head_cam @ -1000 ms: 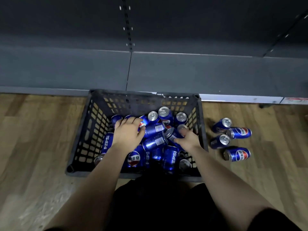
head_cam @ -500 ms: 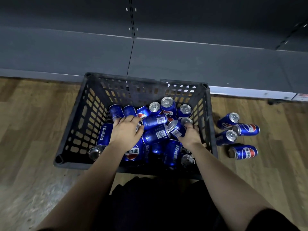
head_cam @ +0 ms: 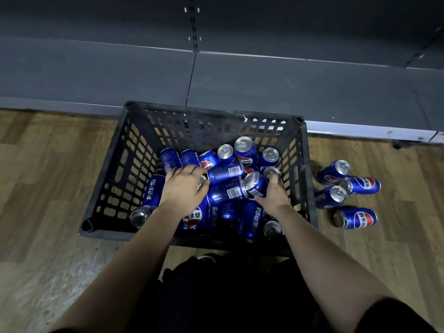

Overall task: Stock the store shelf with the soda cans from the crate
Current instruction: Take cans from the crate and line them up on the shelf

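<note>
Both hands stay inside the crate (head_cam: 134,150) among the soda cans (head_cam: 225,173): the right hand (head_cam: 274,195) has closed on a tilted can (head_cam: 254,183); the left hand (head_cam: 182,188) curls over others — grasp hidden. The shelf (head_cam: 288,92) beyond the hands is unstocked — lifting likely comes next.

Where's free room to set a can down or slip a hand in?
Free: shelf deck behind the crate; floor left of the crate; the crate's far-left corner between wall and cans. Crowded: crate's middle and right, cans piled; four loose cans on floor to its right.
</note>
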`<state>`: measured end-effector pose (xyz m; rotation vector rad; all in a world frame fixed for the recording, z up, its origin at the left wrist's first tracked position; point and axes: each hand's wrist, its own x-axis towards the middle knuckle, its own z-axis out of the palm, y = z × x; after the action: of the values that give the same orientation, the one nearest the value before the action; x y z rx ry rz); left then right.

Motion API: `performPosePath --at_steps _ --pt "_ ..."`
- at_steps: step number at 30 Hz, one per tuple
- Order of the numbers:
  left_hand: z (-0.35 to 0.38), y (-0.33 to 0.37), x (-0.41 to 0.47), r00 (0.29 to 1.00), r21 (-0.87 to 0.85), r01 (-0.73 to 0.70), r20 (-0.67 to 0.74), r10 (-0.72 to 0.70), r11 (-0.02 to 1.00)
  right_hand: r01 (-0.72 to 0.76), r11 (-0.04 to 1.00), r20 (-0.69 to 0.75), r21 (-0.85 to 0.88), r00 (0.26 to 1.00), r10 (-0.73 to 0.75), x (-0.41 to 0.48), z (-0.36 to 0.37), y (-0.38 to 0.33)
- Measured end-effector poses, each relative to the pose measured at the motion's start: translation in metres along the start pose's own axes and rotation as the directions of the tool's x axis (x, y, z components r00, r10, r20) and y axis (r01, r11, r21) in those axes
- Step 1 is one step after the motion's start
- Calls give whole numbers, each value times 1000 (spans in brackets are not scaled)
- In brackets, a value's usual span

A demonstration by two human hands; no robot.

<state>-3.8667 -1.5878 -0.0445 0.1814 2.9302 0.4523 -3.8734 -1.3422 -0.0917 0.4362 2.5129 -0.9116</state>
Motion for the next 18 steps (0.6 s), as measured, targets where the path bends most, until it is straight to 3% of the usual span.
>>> performPosePath --at_steps 8,12,14,16,18 --pt "-8 1 -3 1000 14 5 -1 -5 1000 82 996 -158 27 984 -77 0 1 1" --pt "-12 7 -3 1000 19 -3 2 3 1000 41 955 -183 295 983 15 -4 -5 -10" --pt "-13 11 -3 1000 22 -5 11 5 1000 -67 871 -93 486 987 128 -8 -7 -14" --pt "-14 13 -3 1000 22 -5 16 5 1000 -209 701 104 682 976 189 -11 -5 -13" --pt "-15 14 -4 1000 25 -5 15 5 1000 -303 499 293 812 951 100 -15 -3 -12"
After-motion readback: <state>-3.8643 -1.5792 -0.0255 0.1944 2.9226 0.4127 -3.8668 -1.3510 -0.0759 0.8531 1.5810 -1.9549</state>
